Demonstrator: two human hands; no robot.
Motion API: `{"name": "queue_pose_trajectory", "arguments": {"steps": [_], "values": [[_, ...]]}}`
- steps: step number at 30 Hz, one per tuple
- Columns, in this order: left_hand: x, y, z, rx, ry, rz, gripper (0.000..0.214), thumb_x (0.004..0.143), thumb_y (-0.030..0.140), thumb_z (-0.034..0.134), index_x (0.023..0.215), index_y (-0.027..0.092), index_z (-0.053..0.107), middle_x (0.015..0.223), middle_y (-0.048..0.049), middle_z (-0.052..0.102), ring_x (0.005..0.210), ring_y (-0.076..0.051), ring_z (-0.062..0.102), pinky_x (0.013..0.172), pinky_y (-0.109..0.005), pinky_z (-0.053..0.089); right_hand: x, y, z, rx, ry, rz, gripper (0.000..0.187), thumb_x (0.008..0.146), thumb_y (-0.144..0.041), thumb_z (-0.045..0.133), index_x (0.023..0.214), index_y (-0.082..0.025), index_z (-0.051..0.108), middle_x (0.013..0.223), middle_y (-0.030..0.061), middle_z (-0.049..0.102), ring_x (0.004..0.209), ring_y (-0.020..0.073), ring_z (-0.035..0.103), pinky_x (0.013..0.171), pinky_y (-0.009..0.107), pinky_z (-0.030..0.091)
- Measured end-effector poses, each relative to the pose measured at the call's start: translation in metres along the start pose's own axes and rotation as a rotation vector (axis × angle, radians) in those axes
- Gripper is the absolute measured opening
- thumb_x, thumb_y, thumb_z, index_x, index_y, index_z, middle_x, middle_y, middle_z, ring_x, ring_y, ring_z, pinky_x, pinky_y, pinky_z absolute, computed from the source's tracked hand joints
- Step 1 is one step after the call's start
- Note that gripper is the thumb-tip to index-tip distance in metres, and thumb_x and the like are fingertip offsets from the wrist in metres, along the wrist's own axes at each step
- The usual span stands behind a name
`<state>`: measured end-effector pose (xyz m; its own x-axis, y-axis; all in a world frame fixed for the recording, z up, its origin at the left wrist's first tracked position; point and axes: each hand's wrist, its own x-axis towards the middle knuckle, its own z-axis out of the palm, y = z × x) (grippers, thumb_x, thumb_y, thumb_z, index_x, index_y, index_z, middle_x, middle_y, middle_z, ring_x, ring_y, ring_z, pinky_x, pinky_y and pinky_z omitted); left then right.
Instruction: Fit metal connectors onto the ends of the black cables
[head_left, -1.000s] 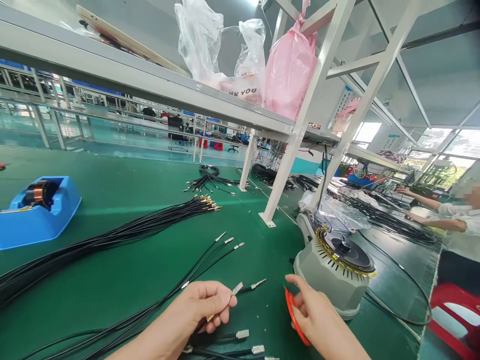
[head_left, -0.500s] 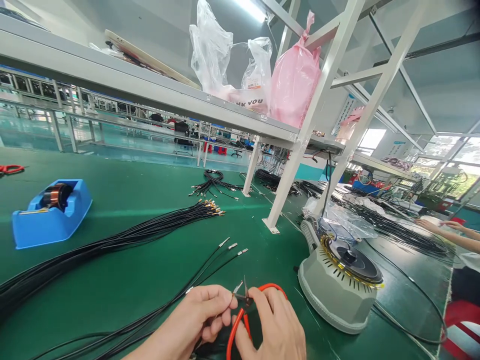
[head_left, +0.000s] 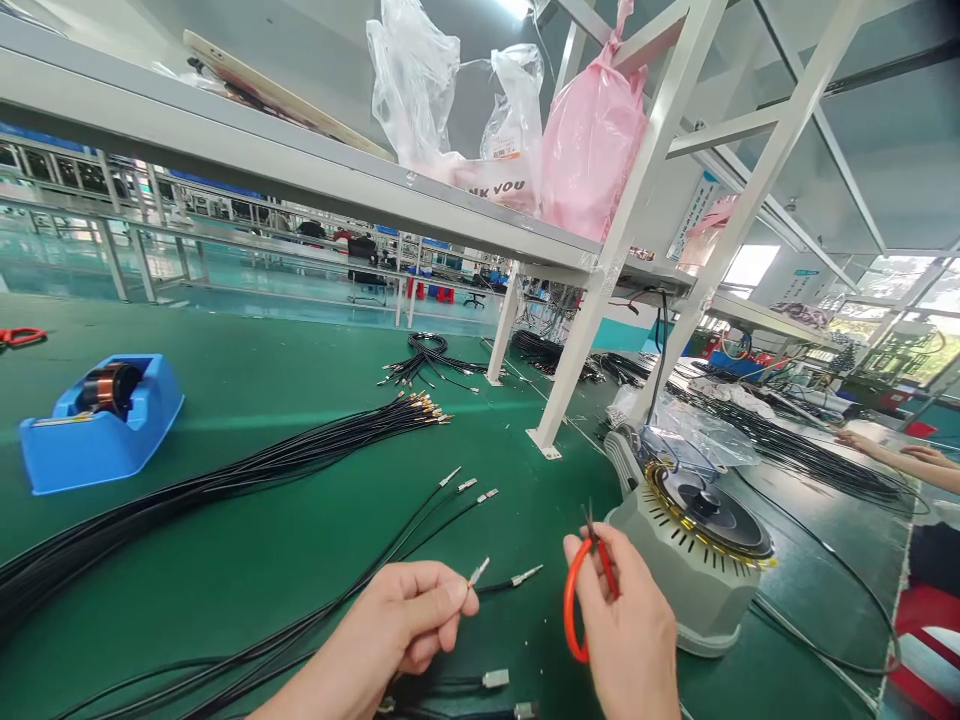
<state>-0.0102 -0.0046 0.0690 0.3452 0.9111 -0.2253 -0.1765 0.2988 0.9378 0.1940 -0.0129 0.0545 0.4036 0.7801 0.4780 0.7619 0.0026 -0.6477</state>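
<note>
The left hand [head_left: 420, 612] is pinched on a thin piece with a silver tip [head_left: 481, 570], which juts just beyond thumb and forefinger toward the counter's [head_left: 285, 370] far edge. The right hand [head_left: 630, 610] is closed around red-handled cutters [head_left: 575, 585], blades upward, apart from that tip and nearer the counter's right edge. Just beyond the left hand lies a cable end [head_left: 527, 576]. Toward the counter's far left, a blue dispenser [head_left: 139, 440] holds a copper-coloured roll [head_left: 112, 387]. Above the far edge, a shelf [head_left: 225, 125] bears a knotted pink bag [head_left: 589, 150] and a clear bag [head_left: 416, 95]; their contents cannot be made out.
</note>
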Motion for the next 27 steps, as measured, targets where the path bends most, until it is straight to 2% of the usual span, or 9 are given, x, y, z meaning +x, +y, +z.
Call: {"name": "queue_pose_trajectory", "arguments": {"steps": [3, 8, 13, 16, 21, 24, 27], "values": [[0.0, 0.0, -0.003, -0.063, -0.024, -0.011, 0.045, 0.067, 0.054, 0.079, 0.072, 0.011, 0.07, 0.049, 0.0065, 0.046, 0.044, -0.004, 0.017, 0.046, -0.022, 0.008, -0.007, 0.008, 0.005, -0.017, -0.067, -0.055, 0.038, 0.092, -0.056, 0.046, 0.107, -0.026, 0.062, 0.084, 0.0036, 0.065, 0.067, 0.0222, 0.059, 0.061, 0.032, 0.045], [-0.001, -0.001, -0.004, -0.156, -0.077, -0.084, 0.043, 0.065, 0.052, 0.082, 0.069, 0.012, 0.065, 0.048, 0.0102, 0.035, 0.045, -0.003, 0.01, 0.044, -0.02, 0.004, -0.02, 0.022, 0.019, -0.029, -0.099, -0.151, 0.027, 0.092, -0.045, 0.05, 0.107, -0.027, 0.065, 0.089, 0.0048, 0.066, 0.076, 0.0242, 0.061, 0.065, 0.034, 0.046], [0.0, -0.001, -0.002, -0.173, -0.073, -0.142, 0.044, 0.063, 0.054, 0.082, 0.067, 0.015, 0.061, 0.048, 0.0116, 0.03, 0.044, -0.003, 0.009, 0.042, -0.019, 0.003, -0.025, 0.015, 0.018, 0.016, -0.113, -0.281, 0.027, 0.091, -0.038, 0.051, 0.11, -0.024, 0.065, 0.093, 0.0063, 0.067, 0.08, 0.0241, 0.064, 0.069, 0.034, 0.05], [-0.001, 0.0, -0.003, -0.157, -0.094, -0.148, 0.046, 0.064, 0.057, 0.081, 0.069, 0.016, 0.06, 0.047, 0.0126, 0.027, 0.044, -0.003, 0.008, 0.042, -0.019, 0.003, -0.025, 0.019, 0.019, -0.077, -0.124, -0.309, 0.029, 0.09, -0.035, 0.051, 0.113, -0.025, 0.065, 0.097, 0.0066, 0.069, 0.088, 0.0262, 0.066, 0.072, 0.036, 0.053], [-0.006, 0.005, 0.0, -0.104, -0.058, -0.123, 0.049, 0.066, 0.063, 0.077, 0.077, 0.016, 0.066, 0.043, 0.0133, 0.027, 0.042, -0.003, 0.004, 0.041, -0.02, 0.002, -0.01, 0.053, 0.021, -0.333, -0.179, -0.316, 0.039, 0.084, -0.027, 0.058, 0.122, -0.021, 0.064, 0.106, 0.008, 0.073, 0.096, 0.0305, 0.069, 0.074, 0.039, 0.057], [-0.008, 0.01, 0.005, -0.014, -0.021, -0.099, 0.058, 0.066, 0.069, 0.074, 0.09, 0.016, 0.071, 0.041, 0.0141, 0.023, 0.043, -0.004, 0.003, 0.042, -0.021, 0.002, -0.007, 0.059, 0.017, -0.406, -0.157, -0.34, 0.04, 0.085, -0.026, 0.059, 0.123, -0.015, 0.065, 0.104, 0.0113, 0.075, 0.094, 0.0333, 0.07, 0.076, 0.043, 0.056], [-0.005, 0.007, 0.004, 0.067, -0.002, -0.104, 0.062, 0.059, 0.07, 0.078, 0.088, 0.015, 0.073, 0.043, 0.0111, 0.03, 0.043, -0.004, 0.01, 0.044, -0.021, 0.004, -0.01, 0.047, 0.0, -0.344, -0.084, -0.371, 0.028, 0.089, -0.026, 0.058, 0.114, -0.019, 0.069, 0.105, 0.0087, 0.074, 0.092, 0.0303, 0.069, 0.079, 0.042, 0.052]]}}
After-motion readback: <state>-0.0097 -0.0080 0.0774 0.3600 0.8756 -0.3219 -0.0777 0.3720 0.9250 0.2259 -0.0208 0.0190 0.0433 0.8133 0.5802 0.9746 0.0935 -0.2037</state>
